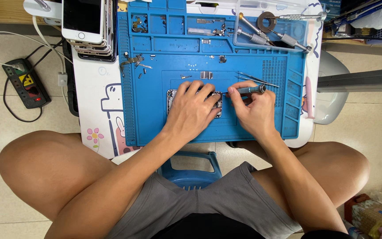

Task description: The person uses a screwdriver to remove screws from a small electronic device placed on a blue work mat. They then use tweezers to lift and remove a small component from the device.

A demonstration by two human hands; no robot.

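Your left hand (193, 108) lies flat on the open phone (217, 104), fingers spread, pressing it onto the blue mat (155, 119). At 3 o'clock from it, your right hand (255, 110) pinches a screwdriver (248, 90), tip on the phone. Tweezers (255, 79) lie just past it. At 11 o'clock sits a phone stack (87, 24).
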